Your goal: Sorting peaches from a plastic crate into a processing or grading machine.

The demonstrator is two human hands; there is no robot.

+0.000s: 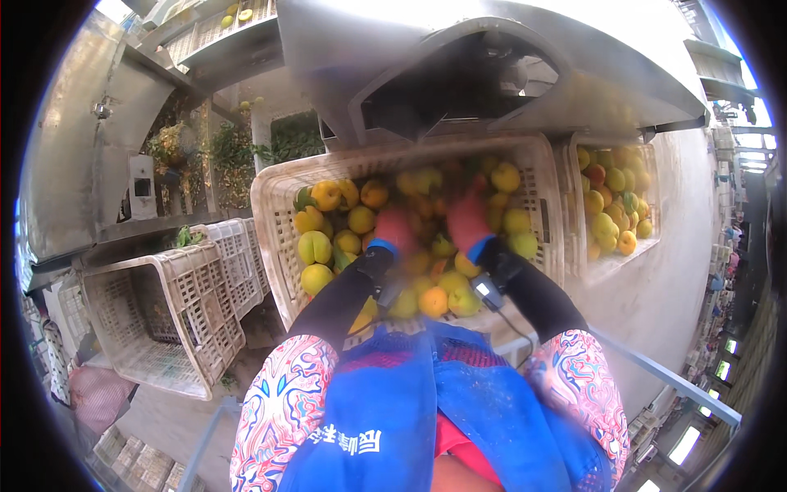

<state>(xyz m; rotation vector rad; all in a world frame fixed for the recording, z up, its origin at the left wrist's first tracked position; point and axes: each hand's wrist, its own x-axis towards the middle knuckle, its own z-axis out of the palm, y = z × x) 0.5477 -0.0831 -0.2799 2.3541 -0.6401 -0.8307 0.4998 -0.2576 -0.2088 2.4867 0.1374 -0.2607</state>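
A white plastic crate (pixel 275 182) stands right in front of me, holding many yellow-green and orange peaches (pixel 315 248), some with leaves. Both my arms reach down into it. My left hand (pixel 397 228) is among the fruit left of the middle. Close to it on the right, my right hand (pixel 467 220) is also down in the fruit. Motion blur and the peaches hide the fingers of both hands, so what they hold does not show. Dark sleeves cover my forearms, and a small device (pixel 487 292) sits at my right wrist.
On the right stands another crate (pixel 580 246) of peaches. Empty-looking white crates (pixel 168 328) lie tilted at the left. A metal machine with a dark opening (pixel 459 82) overhangs the far side of my crate. A blue rail (pixel 672 377) runs at the right.
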